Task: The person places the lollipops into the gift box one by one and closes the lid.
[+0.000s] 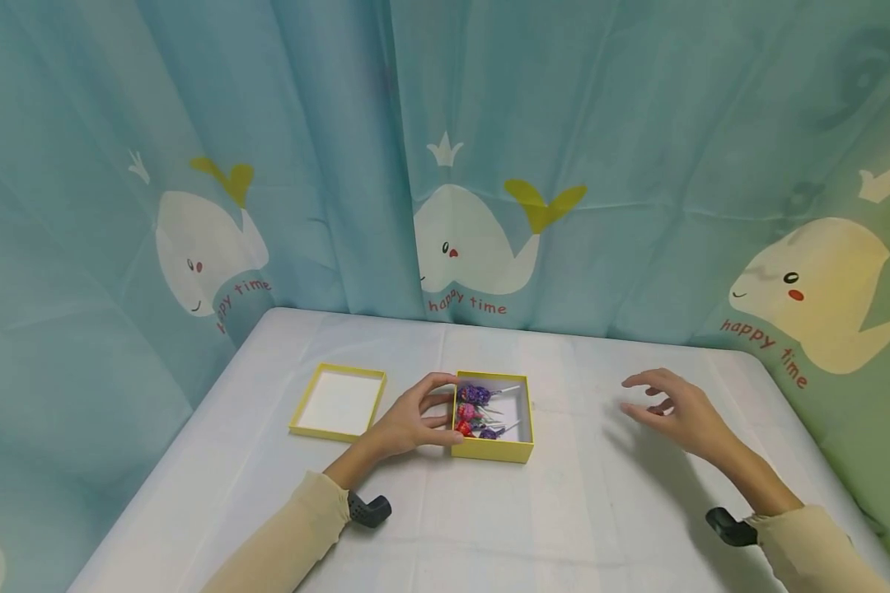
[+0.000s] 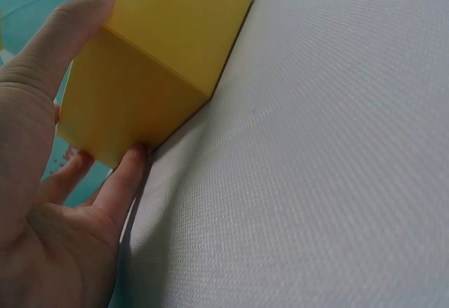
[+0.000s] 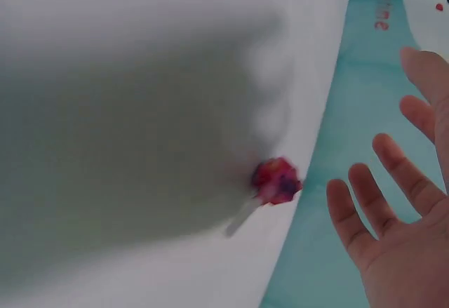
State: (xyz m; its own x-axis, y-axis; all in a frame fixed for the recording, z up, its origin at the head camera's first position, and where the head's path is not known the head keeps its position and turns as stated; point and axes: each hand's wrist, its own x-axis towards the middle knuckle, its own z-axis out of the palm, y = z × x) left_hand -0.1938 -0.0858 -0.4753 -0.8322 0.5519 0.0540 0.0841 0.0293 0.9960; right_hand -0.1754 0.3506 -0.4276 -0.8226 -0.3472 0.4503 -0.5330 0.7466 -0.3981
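Observation:
A yellow open box [image 1: 495,450] stands on the table with several wrapped lollipops [image 1: 475,395] inside, purple and red-pink, white sticks pointing right. My left hand [image 1: 411,420] grips the box at its left end, thumb at the near corner and fingers toward the far one. In the left wrist view, the thumb and fingertips touch the box's yellow walls [image 2: 133,101]. Well right of the box, my right hand [image 1: 678,416] hovers over the table with fingers apart, holding nothing. The right wrist view has one red-and-purple lollipop [image 3: 277,180], slightly blurred, apart from the fingers; the head view does not show it.
A yellow-rimmed lid [image 1: 337,402] with a white inside lies left of the box, beside my left forearm. White cloth covers the table [image 1: 482,527]. Blue-green whale-print curtains [image 1: 341,165] hang behind and at the sides.

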